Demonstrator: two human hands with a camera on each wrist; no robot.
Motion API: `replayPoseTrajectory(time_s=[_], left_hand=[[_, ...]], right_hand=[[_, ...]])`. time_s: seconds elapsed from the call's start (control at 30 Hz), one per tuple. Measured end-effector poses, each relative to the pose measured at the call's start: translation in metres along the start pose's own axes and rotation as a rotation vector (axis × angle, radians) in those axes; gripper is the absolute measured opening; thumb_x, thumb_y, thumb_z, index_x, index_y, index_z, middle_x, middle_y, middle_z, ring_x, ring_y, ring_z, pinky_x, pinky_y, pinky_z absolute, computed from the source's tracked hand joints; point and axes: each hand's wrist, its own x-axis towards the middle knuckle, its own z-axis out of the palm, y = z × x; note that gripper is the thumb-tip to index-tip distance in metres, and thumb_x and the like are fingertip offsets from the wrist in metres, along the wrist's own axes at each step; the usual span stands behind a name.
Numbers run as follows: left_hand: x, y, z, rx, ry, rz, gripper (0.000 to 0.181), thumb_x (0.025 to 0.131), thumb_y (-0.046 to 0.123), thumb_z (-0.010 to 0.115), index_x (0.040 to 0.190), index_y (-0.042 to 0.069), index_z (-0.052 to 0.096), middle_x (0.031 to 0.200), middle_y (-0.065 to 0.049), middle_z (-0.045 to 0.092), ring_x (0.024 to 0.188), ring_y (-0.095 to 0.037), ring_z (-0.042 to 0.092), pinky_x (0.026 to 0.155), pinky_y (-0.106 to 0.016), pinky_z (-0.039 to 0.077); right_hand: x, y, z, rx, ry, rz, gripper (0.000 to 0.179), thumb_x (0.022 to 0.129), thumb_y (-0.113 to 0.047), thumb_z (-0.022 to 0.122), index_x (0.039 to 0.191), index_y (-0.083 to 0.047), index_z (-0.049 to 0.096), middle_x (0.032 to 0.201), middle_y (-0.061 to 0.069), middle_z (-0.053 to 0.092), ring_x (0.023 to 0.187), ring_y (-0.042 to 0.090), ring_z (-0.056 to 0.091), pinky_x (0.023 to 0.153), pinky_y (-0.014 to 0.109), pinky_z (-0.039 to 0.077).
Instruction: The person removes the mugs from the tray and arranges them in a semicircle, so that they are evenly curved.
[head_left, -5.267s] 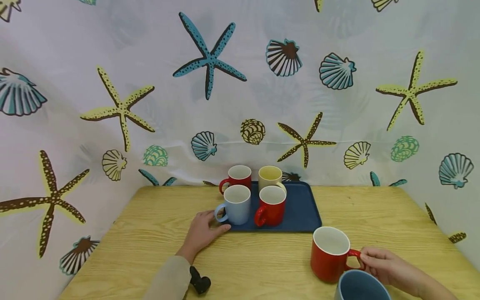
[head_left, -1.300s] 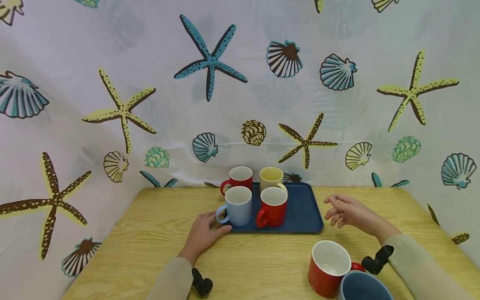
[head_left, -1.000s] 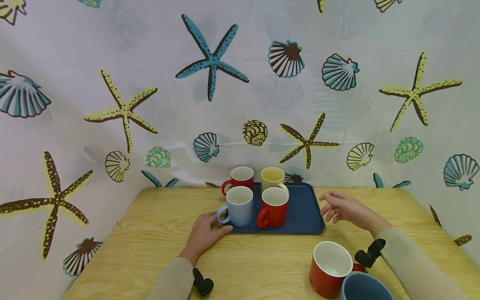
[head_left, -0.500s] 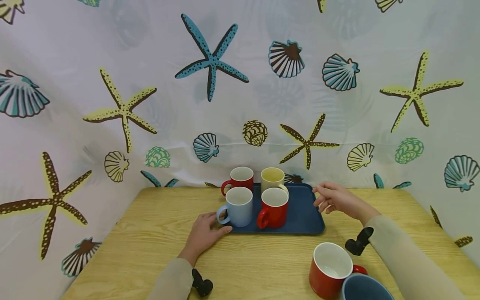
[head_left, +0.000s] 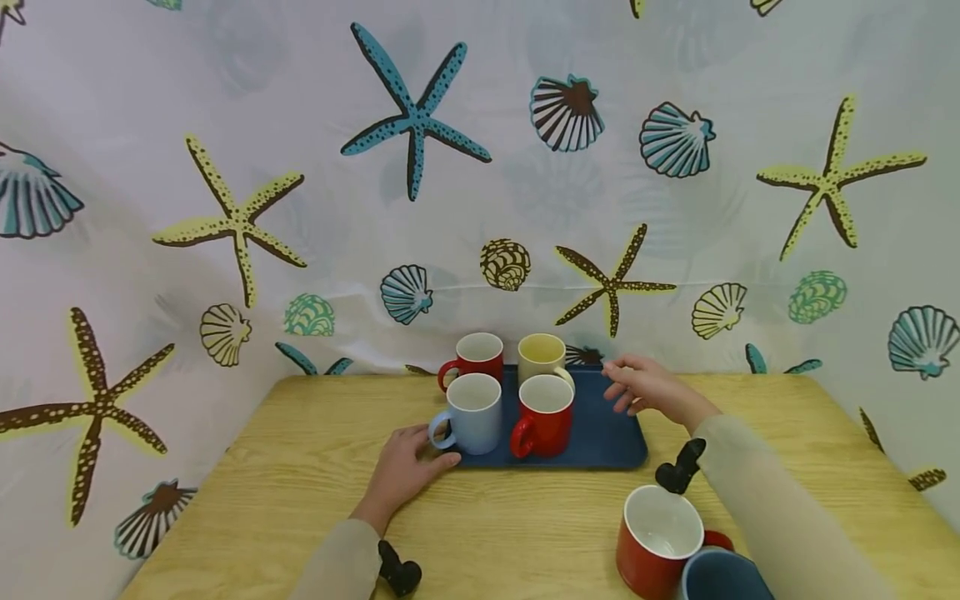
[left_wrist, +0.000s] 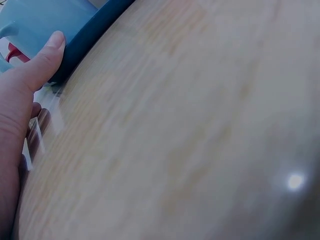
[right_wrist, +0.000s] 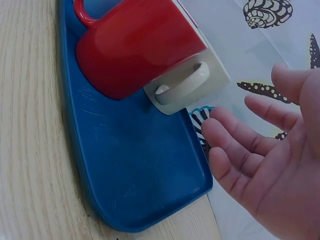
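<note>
While the scratched blue tray [head_left: 606, 427] is gripped by the left hand [head_left: 402, 473], four mugs [head_left: 477, 419] are borne upon it.
The right hand [head_left: 649, 388] is loosely opened; two nearer mugs [head_left: 649, 557] are seen.

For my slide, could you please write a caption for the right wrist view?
The empty right hand near a tray with a red mug and a cream mug.

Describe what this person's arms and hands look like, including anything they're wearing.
Both arms have long, plain beige sleeves, the left sleeve and the right sleeve. A small black knobbed device shows at the left cuff and right cuff. The left hand and right hand wear no gloves.
</note>
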Motion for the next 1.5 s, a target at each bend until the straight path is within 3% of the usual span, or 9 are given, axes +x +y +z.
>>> replayPoseTrajectory(time_s=[0.4,1.0,1.23,1.5], left_hand=[[-0.001,0.000,-0.001,0.009,0.006,0.010,0.069,0.074,0.066,0.062,0.123,0.016,0.063,0.124,-0.006,0.057,0.118,-0.030,0.044,0.098,-0.051,0.033],[0.001,-0.004,0.000,-0.014,0.012,0.043,0.061,0.074,0.063,0.064,0.121,0.023,0.064,0.123,-0.002,0.058,0.116,-0.026,0.045,0.097,-0.050,0.033],[0.001,-0.001,-0.003,-0.021,0.002,0.043,0.063,0.075,0.064,0.063,0.122,0.023,0.063,0.124,-0.003,0.057,0.119,-0.027,0.044,0.098,-0.051,0.031],[-0.002,-0.002,-0.003,-0.023,0.018,0.047,0.060,0.075,0.060,0.066,0.121,0.022,0.064,0.122,-0.004,0.058,0.117,-0.027,0.045,0.097,-0.051,0.033]], right_hand=[[0.021,-0.004,0.015,-0.051,0.002,0.055,0.047,0.099,-0.034,0.043,0.128,0.002,0.043,0.109,0.027,0.059,0.077,0.029,0.064,0.066,0.037,0.051],[0.046,-0.017,0.029,-0.218,0.003,0.103,0.040,0.099,-0.029,0.044,0.126,0.000,0.044,0.097,0.022,0.062,0.070,0.031,0.065,0.063,0.039,0.052],[0.049,-0.013,0.039,-0.096,-0.006,0.132,0.037,0.099,-0.026,0.045,0.125,-0.001,0.041,0.087,0.018,0.060,0.069,0.031,0.064,0.057,0.036,0.051],[0.058,-0.001,0.044,0.068,-0.092,0.212,0.035,0.100,-0.026,0.040,0.125,-0.002,0.039,0.084,0.016,0.061,0.068,0.026,0.064,0.057,0.034,0.051]])
